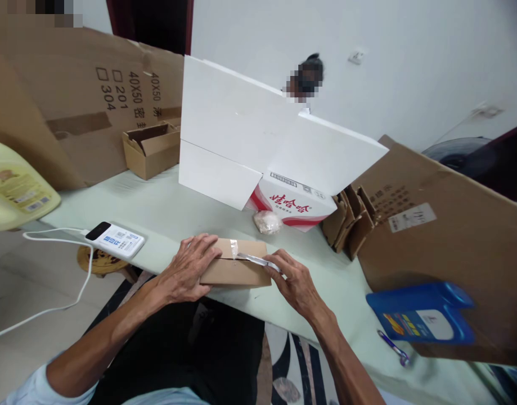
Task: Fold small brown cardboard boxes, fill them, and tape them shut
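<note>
A small closed brown cardboard box [237,271] lies at the near edge of the pale green table [165,208]. My left hand [188,269] rests on the box's left end, fingers spread flat over its top. My right hand [294,281] is at the box's right end, fingers pinched on a strip of clear tape [252,258] that runs across the box's top seam.
A white open carton with red print [279,163] stands behind the box, a small plastic-wrapped lump [266,222] in front of it. Folded small cartons [351,219], an open little box [151,147], big cardboard sheets, a power bank [115,240], a blue bottle [422,319], a purple pen [394,349].
</note>
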{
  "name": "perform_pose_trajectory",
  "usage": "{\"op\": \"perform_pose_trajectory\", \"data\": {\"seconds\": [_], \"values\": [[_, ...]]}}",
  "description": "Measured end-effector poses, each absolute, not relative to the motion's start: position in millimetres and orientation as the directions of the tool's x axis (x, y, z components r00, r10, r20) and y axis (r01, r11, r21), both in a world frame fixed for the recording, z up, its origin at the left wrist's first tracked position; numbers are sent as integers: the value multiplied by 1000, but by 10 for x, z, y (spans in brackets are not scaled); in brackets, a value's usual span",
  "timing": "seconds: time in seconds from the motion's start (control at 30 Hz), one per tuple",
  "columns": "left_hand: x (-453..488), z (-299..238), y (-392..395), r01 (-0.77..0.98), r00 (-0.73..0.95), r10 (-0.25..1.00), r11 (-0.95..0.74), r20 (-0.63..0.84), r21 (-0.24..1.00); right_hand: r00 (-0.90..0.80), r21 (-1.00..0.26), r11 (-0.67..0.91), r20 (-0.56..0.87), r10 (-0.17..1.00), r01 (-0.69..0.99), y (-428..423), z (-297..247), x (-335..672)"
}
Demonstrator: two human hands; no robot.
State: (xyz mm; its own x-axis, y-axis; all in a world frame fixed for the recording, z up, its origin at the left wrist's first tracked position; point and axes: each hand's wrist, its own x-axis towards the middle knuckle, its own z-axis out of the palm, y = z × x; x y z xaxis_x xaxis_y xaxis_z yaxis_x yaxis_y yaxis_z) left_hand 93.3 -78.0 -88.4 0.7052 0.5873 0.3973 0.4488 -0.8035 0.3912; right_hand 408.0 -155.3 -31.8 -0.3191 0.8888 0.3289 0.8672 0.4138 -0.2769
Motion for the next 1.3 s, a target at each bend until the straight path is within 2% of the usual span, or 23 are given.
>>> {"op": "perform_pose_trajectory", "data": {"seconds": [0.13, 0.3, 0.53, 0.73, 1.03, 1.13, 1.23, 1.3], "values": [[935, -882, -773, 450, 703, 590, -802, 397, 393, -369, -107, 428, 351, 861, 897, -1638, -261, 4059], [933, -879, -763, 442, 708, 584, -805, 397, 395, -491, 132, 482, 407, 770, 866, -1607, -223, 3885], [931, -877, -768, 451, 705, 595, -797, 387, 403, -578, 270, 511, 389, 717, 816, -1473, -160, 3768], [938, -886, -767, 447, 702, 590, -801, 399, 399, -623, 292, 550, 373, 688, 782, -1472, -131, 3882], [920, -892, -748, 441, 705, 588, -801, 397, 404, -596, 310, 513, 318, 737, 800, -1510, -100, 4103], [888, -884, -739, 434, 713, 584, -802, 388, 410, -478, 183, 446, 454, 752, 876, -1613, -143, 4391], [869, -858, -728, 436, 735, 579, -802, 354, 407, -206, -10, 271, 622, 755, 963, -1747, -481, 4731], [866, -831, -720, 447, 742, 583, -798, 330, 404, -71, -72, 155, 648, 758, 985, -1841, -834, 4888]]}}
